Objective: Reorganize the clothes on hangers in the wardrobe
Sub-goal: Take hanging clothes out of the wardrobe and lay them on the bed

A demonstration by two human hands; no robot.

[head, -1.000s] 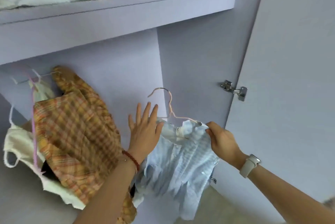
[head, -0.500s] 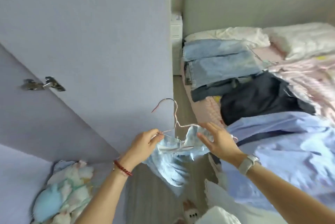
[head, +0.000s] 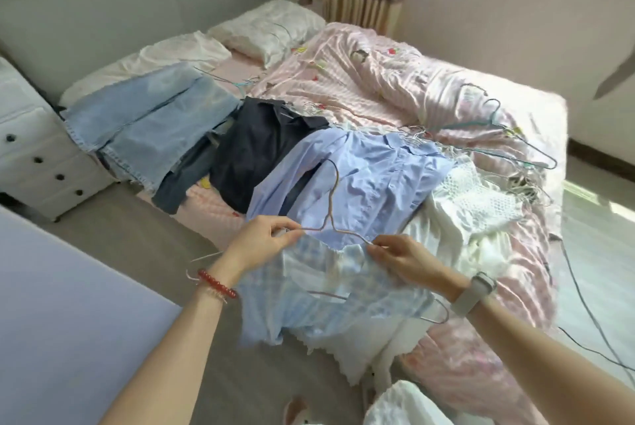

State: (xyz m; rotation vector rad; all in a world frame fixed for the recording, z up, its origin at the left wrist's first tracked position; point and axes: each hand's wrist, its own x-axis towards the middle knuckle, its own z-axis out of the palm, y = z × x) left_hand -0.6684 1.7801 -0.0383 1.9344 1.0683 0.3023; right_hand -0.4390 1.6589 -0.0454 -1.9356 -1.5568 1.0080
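A small light blue checked garment [head: 326, 301] hangs on a thin pink wire hanger [head: 331, 204], held over the near edge of the bed. My left hand [head: 261, 242] pinches the hanger's left shoulder together with the cloth. My right hand [head: 402, 259] pinches the right shoulder the same way. The hook stands up between my hands. On the bed lie a pale blue shirt [head: 374, 180], a dark navy garment [head: 254, 149], light jeans [head: 151, 129], white clothes [head: 470, 215] and several loose wire hangers [head: 508, 136]. The wardrobe interior is out of view.
The bed [head: 395, 81] with a pink striped duvet fills the middle and right. A white drawer unit [head: 37, 153] stands at the left. The lilac wardrobe door [head: 68, 321] juts in at the lower left. A cable [head: 584, 311] trails beside the bed. Grey floor lies below.
I have turned from the wardrobe to the bed, carrying the checked garment on its hanger. My left hand, flat and open a second ago, now grips the hanger's left shoulder.
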